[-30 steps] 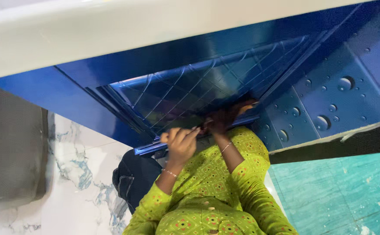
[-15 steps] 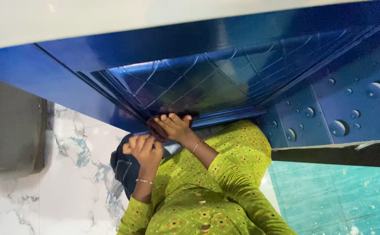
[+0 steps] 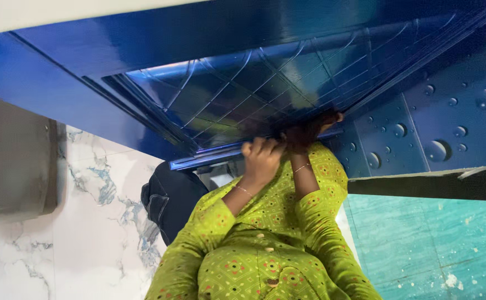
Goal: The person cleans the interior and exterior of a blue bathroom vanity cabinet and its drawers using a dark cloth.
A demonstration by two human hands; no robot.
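Note:
A glossy blue door [image 3: 237, 94] with an embossed diamond-pattern panel fills the upper view. My left hand [image 3: 262, 156] reaches out of a green patterned sleeve, with its fingers curled over the shiny blue rail [image 3: 198, 160] at the door's edge. My right hand [image 3: 310, 133] lies just to the right, pressed against the same edge in deep shadow. Whether it holds anything is hidden. A thin bangle sits on each wrist.
A dark blue cloth bundle [image 3: 168, 200] lies beside my left arm on white marbled tile [image 3: 87, 239]. A grey metal box [image 3: 9, 161] stands at the left. A blue sheet with a droplet pattern [image 3: 449, 128] is at the right, with teal tiles [image 3: 432, 244] below it.
My left hand went from the rail back to the dark cloth, and has now returned to the rail. My right hand slid to the right along the door edge.

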